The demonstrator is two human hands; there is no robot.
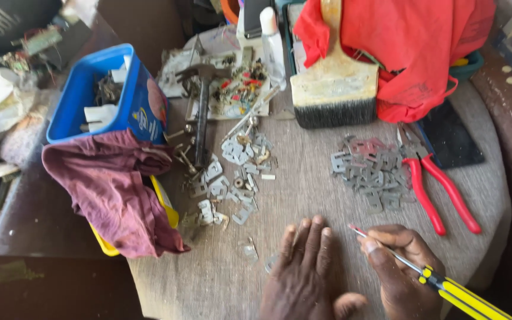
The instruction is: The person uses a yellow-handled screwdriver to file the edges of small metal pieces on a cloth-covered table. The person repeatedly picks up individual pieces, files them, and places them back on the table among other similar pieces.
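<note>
Head view: the left hand lay flat and empty on the table; the right hand pinched a yellow-handled screwdriver, tip beside the left fingers. Two heaps of metal plates lay beyond, sorting apparently unfinished.

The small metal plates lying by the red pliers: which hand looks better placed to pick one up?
Probably the left hand. It lies flat and empty on the table, while the right hand, though nearer the metal plates beside the red pliers, already grips a yellow-handled screwdriver.
</note>
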